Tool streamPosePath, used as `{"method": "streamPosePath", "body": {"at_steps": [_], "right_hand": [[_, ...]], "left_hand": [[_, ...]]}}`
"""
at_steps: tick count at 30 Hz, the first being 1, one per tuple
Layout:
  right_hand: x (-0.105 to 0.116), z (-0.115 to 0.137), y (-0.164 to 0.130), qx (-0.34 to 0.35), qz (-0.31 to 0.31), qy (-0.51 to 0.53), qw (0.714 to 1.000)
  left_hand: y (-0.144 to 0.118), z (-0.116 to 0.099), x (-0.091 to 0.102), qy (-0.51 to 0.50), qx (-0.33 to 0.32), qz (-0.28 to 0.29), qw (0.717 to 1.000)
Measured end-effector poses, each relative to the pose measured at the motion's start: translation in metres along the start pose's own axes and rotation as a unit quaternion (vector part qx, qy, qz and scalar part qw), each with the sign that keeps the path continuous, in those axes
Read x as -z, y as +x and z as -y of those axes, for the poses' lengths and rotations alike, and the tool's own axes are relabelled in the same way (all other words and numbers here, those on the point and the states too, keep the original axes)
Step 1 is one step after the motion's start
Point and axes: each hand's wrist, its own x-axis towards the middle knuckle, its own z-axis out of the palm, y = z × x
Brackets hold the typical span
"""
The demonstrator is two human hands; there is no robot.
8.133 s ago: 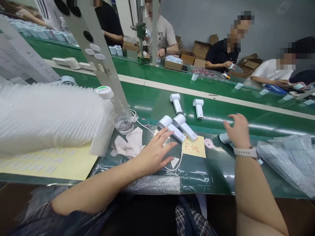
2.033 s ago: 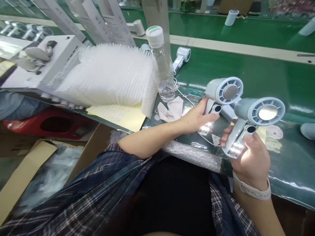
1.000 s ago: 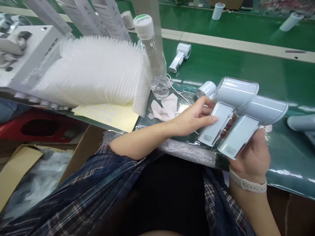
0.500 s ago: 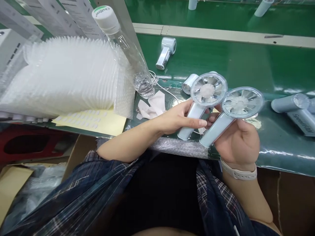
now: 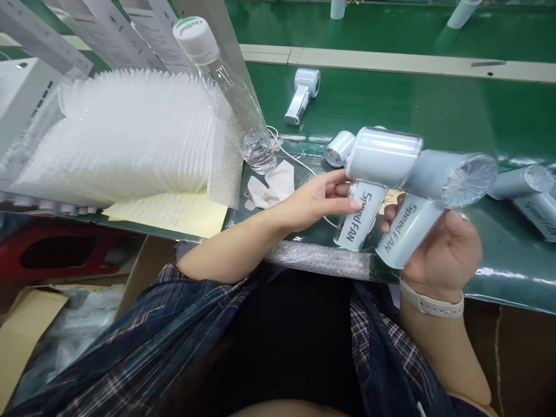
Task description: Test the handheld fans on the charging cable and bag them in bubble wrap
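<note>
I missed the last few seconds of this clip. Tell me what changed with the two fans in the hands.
Eight seconds ago both hands lay on the bench with the fans lying there. Now the left hand holds one fan and the right hand another fan. In the last half second both were turned from blades facing the camera to side on, the printed handles showing. The water bottle and the fan on the belt stayed put.

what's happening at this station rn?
A person seated at a green conveyor bench holds two small light-blue handheld fans, one in each hand. The left hand grips the handle of the left fan; the right hand grips the right fan. Both handles read "Speed FAN" and face the camera. More fans lie on the belt, with a water bottle and a stack of clear plastic trays to the left.
</note>
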Motion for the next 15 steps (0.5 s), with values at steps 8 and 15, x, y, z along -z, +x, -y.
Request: {"method": "streamPosePath", "body": {"at_steps": [8, 15], "right_hand": [[0.004, -0.01, 0.005, 0.001, -0.144, -0.07, 0.987], [0.001, -0.008, -0.002, 0.038, -0.062, -0.078, 0.994]], "left_hand": [[0.004, 0.006, 0.002, 0.017, 0.025, -0.004, 1.0], [0.002, 0.003, 0.003, 0.157, -0.061, -0.019, 0.986]]}}
